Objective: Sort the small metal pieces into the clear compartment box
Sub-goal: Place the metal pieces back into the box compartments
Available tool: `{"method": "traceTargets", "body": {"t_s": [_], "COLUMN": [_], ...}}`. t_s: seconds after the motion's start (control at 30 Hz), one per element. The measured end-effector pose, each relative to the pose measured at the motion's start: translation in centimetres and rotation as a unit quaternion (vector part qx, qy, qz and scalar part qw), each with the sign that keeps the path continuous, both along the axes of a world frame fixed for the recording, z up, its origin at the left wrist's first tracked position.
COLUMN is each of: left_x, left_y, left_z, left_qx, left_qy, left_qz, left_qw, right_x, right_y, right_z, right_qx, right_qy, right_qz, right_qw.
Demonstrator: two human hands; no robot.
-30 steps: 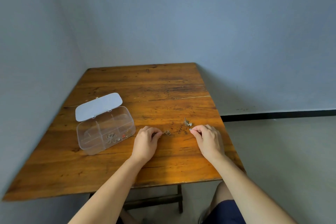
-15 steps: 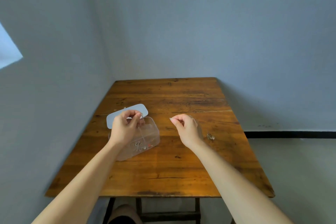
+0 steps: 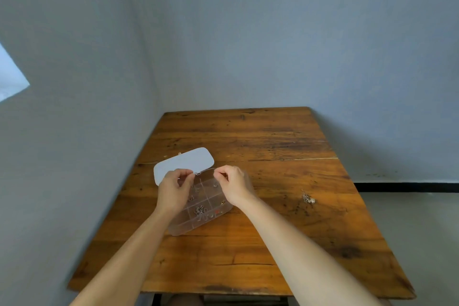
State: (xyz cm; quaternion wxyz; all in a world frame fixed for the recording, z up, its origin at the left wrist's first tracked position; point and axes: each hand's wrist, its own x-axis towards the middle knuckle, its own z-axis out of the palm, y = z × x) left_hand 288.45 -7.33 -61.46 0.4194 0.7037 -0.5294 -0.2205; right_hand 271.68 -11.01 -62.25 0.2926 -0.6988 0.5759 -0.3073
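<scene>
Fingers (image 3: pixel 190 174) of the left hand (image 3: pixel 173 191) and right hand (image 3: pixel 233 185) pinch closed directly above the compartment box (image 3: pixel 198 223); any held pieces are too small to tell; loose pieces (image 3: pixel 308 198) lie well right.

Worn wood, clear plastic and small bright metal are being shown.

The table (image 3: pixel 273 146) is being seen as planked wood with a warm, slightly glossy varnish, scuffed and darkly stained in patches, with one hairline crack. The compartment box (image 3: pixel 198 221) is being shown in clear, smooth plastic, its open lid (image 3: pixel 183 165) being rendered pale and matt by reflection. The loose metal pieces (image 3: pixel 308 198) on the wood are glinting silvery. The wall (image 3: pixel 273 45) is being shown as matt painted plaster.
</scene>
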Motion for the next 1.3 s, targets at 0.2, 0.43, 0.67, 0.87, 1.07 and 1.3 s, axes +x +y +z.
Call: {"method": "traceTargets", "body": {"t_s": [0.2, 0.43, 0.67, 0.87, 1.07, 1.3], "left_x": [0.2, -4.7, -12.7, -15.6, -15.7, -15.9], "left_y": [0.2, -0.1, 0.7, 0.4, -0.1, -0.1], "left_z": [-0.7, 1.3, -0.6, -4.2, -5.4, -5.6], "left_qx": [0.015, -0.015, -0.073, 0.002, 0.047, 0.054], "left_qy": [-0.027, -0.115, -0.156, -0.225, -0.286, -0.306], "left_qz": [-0.011, -0.074, -0.192, -0.232, -0.212, -0.205], "left_qw": [0.999, 0.99, 0.966, 0.946, 0.933, 0.928], "right_x": [-1.2, -8.5, -17.4, -21.6, -21.9, -21.5], "right_y": [0.4, 2.2, 4.7, 6.2, 4.7, 1.4], "right_z": [-0.1, -0.6, -1.7, -3.6, -4.3, -3.6], "right_qx": [0.009, 0.004, -0.011, 0.004, -0.048, -0.026], "right_qy": [-0.02, 0.002, 0.065, 0.125, 0.098, 0.132], "right_qz": [0.012, -0.028, -0.124, -0.155, -0.147, -0.084], "right_qw": [1.0, 1.0, 0.99, 0.98, 0.983, 0.987]}}
